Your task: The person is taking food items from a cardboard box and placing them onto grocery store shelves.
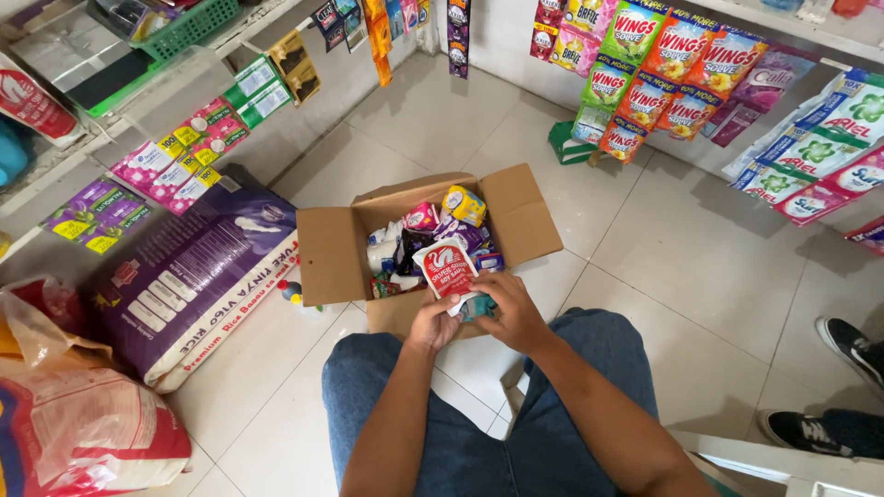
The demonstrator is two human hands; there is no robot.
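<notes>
**Hands sort packets over an open box**

A cardboard box [333, 253] of mixed packets sits open on the tiled floor [663, 248]. Above its near edge, the right hand [512, 311] and left hand [433, 322] have their fingers clamped on a red-and-white sachet [446, 267] and a small teal packet [477, 307].

The room is bright with soft, even light. Shadows on the floor [645, 239] are faint. The edges bend outward and look a little blurry.

Single head-worn view, looking steeply down, close over the lap, cardboard box [419, 244] centred, tiled floor [681, 267] beyond
</notes>
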